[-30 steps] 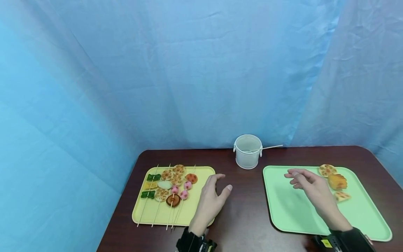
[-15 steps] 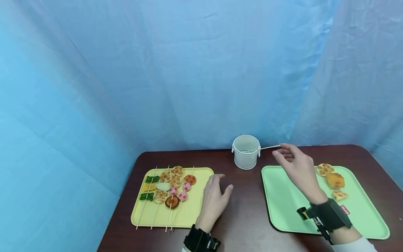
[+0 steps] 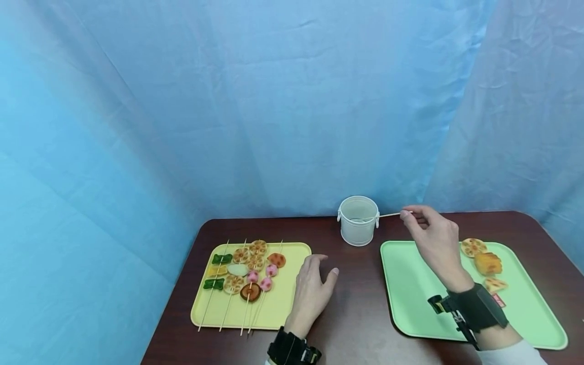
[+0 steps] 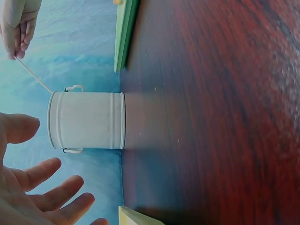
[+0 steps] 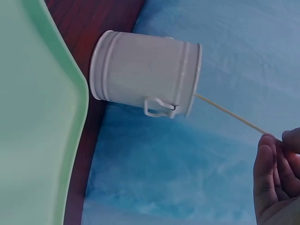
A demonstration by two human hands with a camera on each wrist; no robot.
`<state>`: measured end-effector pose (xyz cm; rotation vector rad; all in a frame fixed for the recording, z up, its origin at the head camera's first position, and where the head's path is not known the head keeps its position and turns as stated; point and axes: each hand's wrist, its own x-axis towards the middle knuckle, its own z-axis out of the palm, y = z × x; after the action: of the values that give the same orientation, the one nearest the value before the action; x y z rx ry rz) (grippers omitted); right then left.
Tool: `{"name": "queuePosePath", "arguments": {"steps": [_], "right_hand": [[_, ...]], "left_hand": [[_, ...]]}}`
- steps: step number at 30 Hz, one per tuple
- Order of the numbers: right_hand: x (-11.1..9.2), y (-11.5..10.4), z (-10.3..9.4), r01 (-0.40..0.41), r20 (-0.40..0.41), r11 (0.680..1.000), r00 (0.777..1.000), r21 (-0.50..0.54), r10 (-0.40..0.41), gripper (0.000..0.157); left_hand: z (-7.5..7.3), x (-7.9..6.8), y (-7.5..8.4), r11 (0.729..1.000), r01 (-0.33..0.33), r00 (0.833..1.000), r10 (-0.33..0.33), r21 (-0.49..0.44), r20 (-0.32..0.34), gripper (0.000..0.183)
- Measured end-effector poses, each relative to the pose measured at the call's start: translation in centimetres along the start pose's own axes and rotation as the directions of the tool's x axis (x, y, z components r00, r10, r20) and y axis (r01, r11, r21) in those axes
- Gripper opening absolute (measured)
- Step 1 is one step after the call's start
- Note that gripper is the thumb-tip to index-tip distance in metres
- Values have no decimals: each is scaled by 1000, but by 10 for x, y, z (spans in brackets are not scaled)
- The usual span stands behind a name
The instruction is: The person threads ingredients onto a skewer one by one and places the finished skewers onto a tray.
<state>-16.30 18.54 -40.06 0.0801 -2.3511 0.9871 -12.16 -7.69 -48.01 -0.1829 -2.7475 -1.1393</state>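
Observation:
A thin wooden skewer [image 5: 229, 114] leans out over the rim of a small white bucket [image 3: 358, 228]. My right hand [image 3: 435, 243] pinches the skewer's outer end between thumb and fingertips, as the right wrist view shows. The skewer's lower end is inside the bucket. My left hand [image 3: 311, 291] hovers at the right edge of the yellow tray [image 3: 280, 317], thumb spread from the fingers, holding nothing. On that tray lie several skewers threaded with toy food, among them green pieces [image 3: 213, 284], pink balls [image 3: 266, 284] and a brown mushroom [image 3: 250, 292].
The green tray [image 3: 410, 304] lies below my right forearm. On its right side are a round lotus slice [image 3: 473, 247], a golden puffy piece [image 3: 488, 263] and a flat pale piece [image 3: 495, 284]. A blue curtain [image 3: 292, 101] hangs behind the dark table [image 3: 351, 314].
My right hand has moved up and away from over the green tray to the skewer and now pinches its end. The left hand has stayed nearly still.

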Motion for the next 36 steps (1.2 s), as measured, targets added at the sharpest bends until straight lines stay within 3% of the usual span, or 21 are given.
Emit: {"name": "queuePosePath", "arguments": {"steps": [7, 13, 16, 19, 21, 23, 27, 29, 31, 36], "right_hand": [[-13, -5, -23, -20, -110, 997, 994, 70, 28, 23], [-28, -7, -39, -30, -136, 966, 988, 255, 67, 24], [-35, -8, -40, -87, -122, 935, 983, 344, 136, 25], [-41, -9, -37, -143, -92, 867, 973, 478, 211, 25], [-45, -9, -32, -188, -47, 792, 964, 581, 263, 25], [-50, -9, -26, -236, 34, 700, 957, 674, 289, 24], [-59, -11, -13, -360, 241, 520, 928, 775, 285, 23], [-63, -12, -8, -415, 325, 441, 907, 796, 268, 22], [-67, -14, -3, -457, 385, 373, 888, 808, 253, 18], [-75, -19, 7, -548, 498, 248, 833, 799, 239, 16]], "left_hand": [[-3, 0, 0, 998, 41, 999, -40, -53, 26, 46], [-6, 1, -1, 988, 59, 998, -55, -145, 29, 47], [-8, 2, 0, 963, 92, 995, -81, -255, 53, 47], [-10, 3, 6, 908, 141, 989, -114, -395, 90, 45], [-11, 4, 10, 845, 178, 983, -129, -505, 130, 46], [-13, 7, 15, 736, 217, 975, -129, -641, 182, 47], [-14, 11, 20, 438, 310, 951, -129, -844, 282, 48], [-13, 12, 21, 316, 340, 940, -136, -886, 312, 49], [-13, 11, 23, 225, 353, 934, -144, -908, 327, 50], [-5, 9, 32, 53, 330, 939, -124, -943, 321, 48]]}}
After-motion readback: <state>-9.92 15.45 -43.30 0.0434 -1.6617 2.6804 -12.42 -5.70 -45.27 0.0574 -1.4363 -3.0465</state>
